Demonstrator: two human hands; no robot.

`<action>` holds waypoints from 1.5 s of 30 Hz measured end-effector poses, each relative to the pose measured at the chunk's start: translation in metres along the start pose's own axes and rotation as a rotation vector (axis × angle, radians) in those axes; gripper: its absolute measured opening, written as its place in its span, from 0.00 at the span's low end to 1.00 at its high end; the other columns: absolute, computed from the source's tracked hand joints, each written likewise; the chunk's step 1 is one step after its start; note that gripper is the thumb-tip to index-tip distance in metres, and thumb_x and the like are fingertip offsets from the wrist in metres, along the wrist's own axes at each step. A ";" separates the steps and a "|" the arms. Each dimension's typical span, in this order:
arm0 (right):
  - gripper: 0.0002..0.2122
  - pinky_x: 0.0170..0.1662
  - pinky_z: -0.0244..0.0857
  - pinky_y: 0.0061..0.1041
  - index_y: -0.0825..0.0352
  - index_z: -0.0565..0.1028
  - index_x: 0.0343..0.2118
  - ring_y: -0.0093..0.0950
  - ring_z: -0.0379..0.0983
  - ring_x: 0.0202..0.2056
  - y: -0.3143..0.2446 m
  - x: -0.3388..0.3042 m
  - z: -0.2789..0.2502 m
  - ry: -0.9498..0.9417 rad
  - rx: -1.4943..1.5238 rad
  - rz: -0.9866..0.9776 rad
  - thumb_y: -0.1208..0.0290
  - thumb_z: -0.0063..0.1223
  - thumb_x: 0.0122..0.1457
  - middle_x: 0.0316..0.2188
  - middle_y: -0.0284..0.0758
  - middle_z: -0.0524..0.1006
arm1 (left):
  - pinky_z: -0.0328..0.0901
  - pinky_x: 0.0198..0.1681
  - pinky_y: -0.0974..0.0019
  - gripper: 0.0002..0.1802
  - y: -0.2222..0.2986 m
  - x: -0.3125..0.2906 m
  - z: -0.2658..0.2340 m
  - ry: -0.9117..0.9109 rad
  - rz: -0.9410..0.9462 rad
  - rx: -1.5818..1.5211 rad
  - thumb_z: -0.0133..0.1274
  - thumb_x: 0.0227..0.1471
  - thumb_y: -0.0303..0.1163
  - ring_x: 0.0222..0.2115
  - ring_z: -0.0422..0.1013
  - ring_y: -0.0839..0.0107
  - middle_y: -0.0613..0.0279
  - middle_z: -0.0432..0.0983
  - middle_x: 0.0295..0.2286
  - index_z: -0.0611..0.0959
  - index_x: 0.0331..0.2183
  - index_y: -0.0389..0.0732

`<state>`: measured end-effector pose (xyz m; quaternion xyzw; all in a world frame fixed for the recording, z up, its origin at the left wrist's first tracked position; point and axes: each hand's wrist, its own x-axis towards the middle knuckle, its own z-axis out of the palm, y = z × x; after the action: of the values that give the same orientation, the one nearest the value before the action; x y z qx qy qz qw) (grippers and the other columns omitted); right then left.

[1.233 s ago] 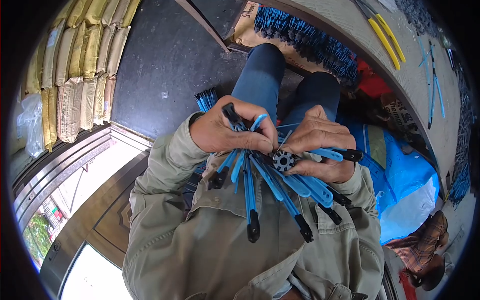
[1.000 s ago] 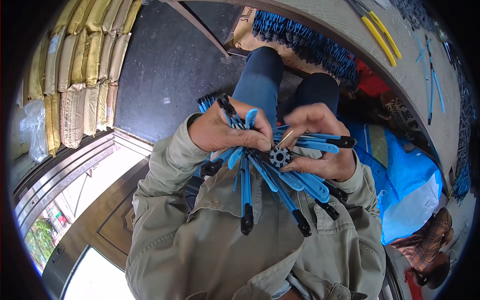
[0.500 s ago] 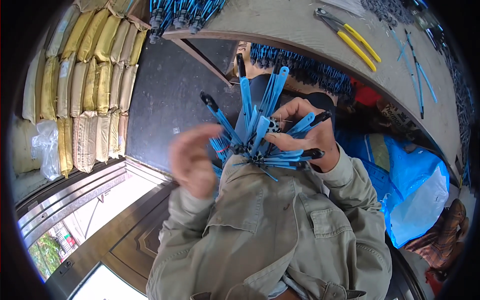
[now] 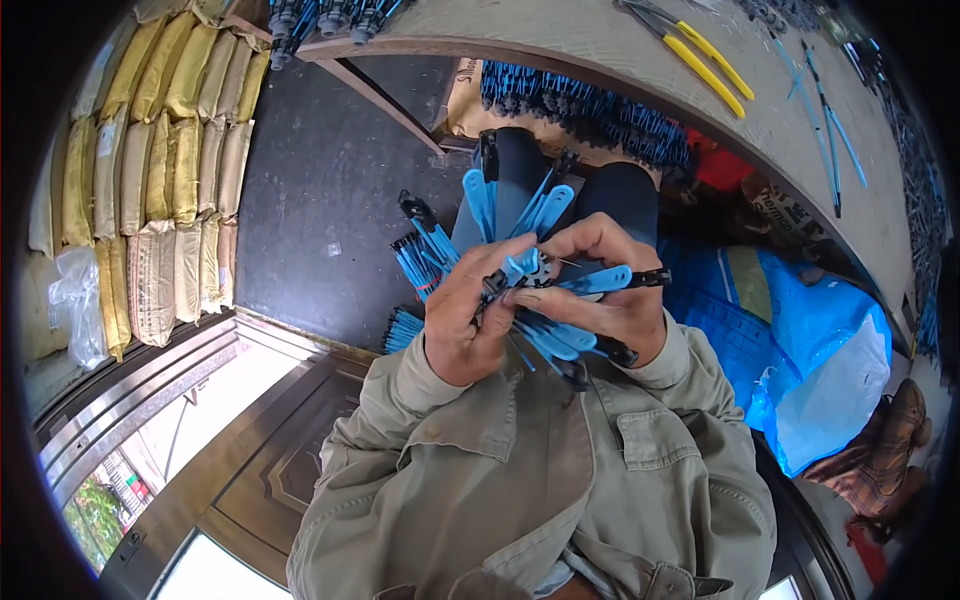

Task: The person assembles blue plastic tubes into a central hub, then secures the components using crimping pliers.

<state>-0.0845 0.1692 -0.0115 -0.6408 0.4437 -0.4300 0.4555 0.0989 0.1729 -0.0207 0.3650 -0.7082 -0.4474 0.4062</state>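
- While the two hands meet in the middle of the frame, the bunch of blue-and-black plastic sticks is between them, with sticks poking out all around like wheel spokes.
- The left hand is curled in small, with thumb and fingers pinching the bunch near its middle; I cannot tell which little part is under the fingertips.
- The right hand holds the dark notched hub by thumb and fingers, and sticks stick out past it.
- The bunch looks light. The sticks look stiff but a bit bendy, and so smooth that they may slip. The thin bits might snap if bent hard.
- The hub looks like the best place to hold. Out at the stick tips, the bunch would likely swing and twist.
- Yellow-handled pliers lie on the table at the upper right, and a blue plastic bag is at the right.
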 end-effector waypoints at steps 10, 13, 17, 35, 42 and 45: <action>0.18 0.33 0.65 0.20 0.70 0.75 0.36 0.22 0.73 0.30 0.010 0.001 -0.022 -0.242 0.504 0.037 0.72 0.66 0.41 0.31 0.35 0.77 | 0.65 0.39 0.67 0.24 -0.001 0.003 -0.002 0.071 0.118 0.095 0.62 0.37 0.21 0.34 0.72 0.63 0.53 0.75 0.33 0.76 0.41 0.33; 0.17 0.33 0.65 0.20 0.71 0.75 0.38 0.24 0.74 0.31 0.021 -0.004 -0.019 -0.378 0.728 0.093 0.74 0.64 0.43 0.33 0.38 0.77 | 0.65 0.37 0.68 0.24 -0.009 0.004 -0.020 -0.143 0.023 -0.289 0.66 0.34 0.29 0.31 0.73 0.65 0.56 0.77 0.30 0.78 0.37 0.33; 0.12 0.32 0.65 0.21 0.71 0.77 0.35 0.26 0.75 0.31 0.031 -0.014 0.000 -0.433 0.731 0.220 0.75 0.61 0.46 0.31 0.40 0.78 | 0.66 0.35 0.68 0.24 -0.022 -0.003 -0.024 -0.148 0.028 -0.413 0.67 0.33 0.36 0.29 0.72 0.67 0.57 0.77 0.29 0.79 0.34 0.33; 0.06 0.25 0.62 0.20 0.72 0.77 0.22 0.21 0.71 0.21 0.033 -0.019 0.023 -0.254 0.318 0.132 0.76 0.63 0.43 0.17 0.36 0.76 | 0.68 0.36 0.64 0.18 -0.004 -0.017 -0.005 0.041 -0.001 -0.134 0.65 0.34 0.27 0.32 0.74 0.63 0.56 0.77 0.28 0.78 0.31 0.36; 0.07 0.28 0.64 0.18 0.74 0.76 0.21 0.14 0.70 0.25 0.049 0.006 0.009 -0.416 0.555 0.329 0.78 0.63 0.42 0.19 0.35 0.76 | 0.66 0.42 0.59 0.14 -0.003 -0.007 0.000 -0.010 0.059 -0.126 0.58 0.44 0.26 0.34 0.73 0.59 0.51 0.75 0.30 0.75 0.34 0.31; 0.07 0.30 0.65 0.18 0.74 0.76 0.23 0.14 0.70 0.27 0.054 0.009 0.007 -0.471 0.574 0.332 0.78 0.63 0.42 0.21 0.35 0.77 | 0.68 0.37 0.62 0.12 -0.004 0.002 0.002 0.006 0.111 -0.064 0.56 0.44 0.24 0.32 0.74 0.63 0.51 0.76 0.29 0.75 0.33 0.30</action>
<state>-0.0850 0.1513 -0.0641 -0.4885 0.2867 -0.2986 0.7681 0.0974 0.1707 -0.0244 0.3134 -0.7113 -0.4457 0.4440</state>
